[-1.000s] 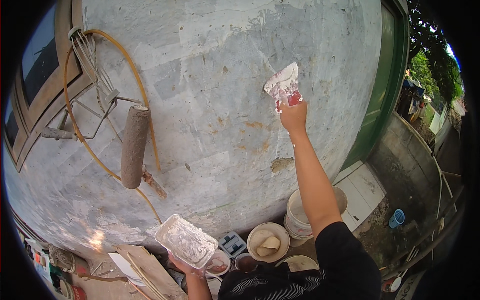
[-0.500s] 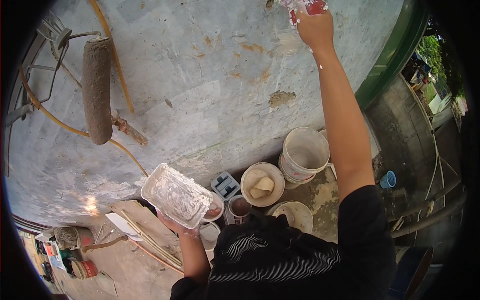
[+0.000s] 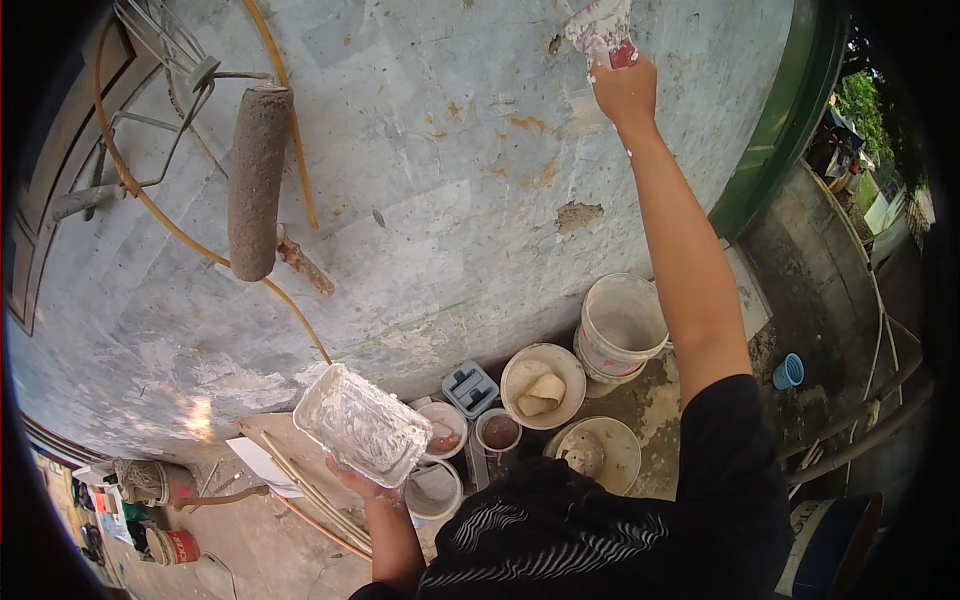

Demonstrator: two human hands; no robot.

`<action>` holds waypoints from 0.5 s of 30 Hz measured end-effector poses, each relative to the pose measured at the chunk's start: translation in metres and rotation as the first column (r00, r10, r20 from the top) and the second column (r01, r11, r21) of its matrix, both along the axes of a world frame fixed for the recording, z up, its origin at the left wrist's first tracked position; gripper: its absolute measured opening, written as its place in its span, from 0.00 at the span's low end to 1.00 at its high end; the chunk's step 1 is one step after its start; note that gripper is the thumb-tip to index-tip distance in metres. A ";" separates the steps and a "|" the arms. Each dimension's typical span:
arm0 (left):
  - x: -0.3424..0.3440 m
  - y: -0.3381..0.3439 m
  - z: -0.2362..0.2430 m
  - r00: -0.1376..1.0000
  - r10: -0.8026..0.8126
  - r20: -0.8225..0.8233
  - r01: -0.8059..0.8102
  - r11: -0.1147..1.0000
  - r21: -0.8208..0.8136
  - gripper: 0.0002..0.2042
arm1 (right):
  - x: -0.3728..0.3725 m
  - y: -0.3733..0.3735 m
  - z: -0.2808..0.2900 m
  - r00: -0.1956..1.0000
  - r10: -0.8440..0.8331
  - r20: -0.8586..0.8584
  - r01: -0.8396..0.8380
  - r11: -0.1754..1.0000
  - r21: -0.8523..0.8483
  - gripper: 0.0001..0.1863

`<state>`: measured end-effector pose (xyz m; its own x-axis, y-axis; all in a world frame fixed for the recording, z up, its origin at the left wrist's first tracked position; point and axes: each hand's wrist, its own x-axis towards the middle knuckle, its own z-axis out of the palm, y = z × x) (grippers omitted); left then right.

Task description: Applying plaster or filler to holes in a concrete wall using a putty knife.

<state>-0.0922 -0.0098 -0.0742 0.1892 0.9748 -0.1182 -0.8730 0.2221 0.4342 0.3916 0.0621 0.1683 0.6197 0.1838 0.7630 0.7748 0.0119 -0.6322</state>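
Observation:
My right hand (image 3: 628,92) reaches high on the grey wall, closed round the red handle of a putty knife (image 3: 605,25). White paste coats its blade, which is at the wall surface, and specks dot my wrist. Lower left, my left hand (image 3: 362,484) supports a rectangular tray (image 3: 350,462) from below, with most of its fingers hidden underneath. White paste (image 3: 375,425) is smeared over the tray's inside. The wall (image 3: 430,250) is patchy, with rusty stains and a chipped spot (image 3: 579,217) left of my right forearm.
Several buckets stand along the wall's foot, among them a tall white bucket (image 3: 625,320) and a basin with a sponge-like lump (image 3: 540,395). A dirty paint roller (image 3: 258,185) hangs at left near a yellow hose (image 3: 285,310). Wooden strips (image 3: 315,495) lie below the tray. A green frame (image 3: 765,150) borders the wall.
The view has shifted, so the wall appears further right and lower. My right hand has come slightly down the wall, and more of the putty knife shows. The tray stays in my left hand.

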 end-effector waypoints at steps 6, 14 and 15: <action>-0.043 -0.030 0.014 0.998 -0.027 0.049 0.024 0.998 0.063 0.36 | -0.014 -0.003 0.006 0.987 -0.045 -0.153 0.049 0.998 0.027 0.14; -0.086 -0.043 -0.008 0.995 0.042 0.088 -0.048 0.997 0.057 0.36 | -0.044 -0.009 0.018 0.982 -0.078 -0.174 0.071 0.996 -0.048 0.14; -0.090 -0.044 -0.009 0.995 0.052 0.090 -0.058 0.997 0.059 0.36 | -0.047 -0.007 0.018 0.983 -0.083 -0.163 0.075 0.996 -0.056 0.14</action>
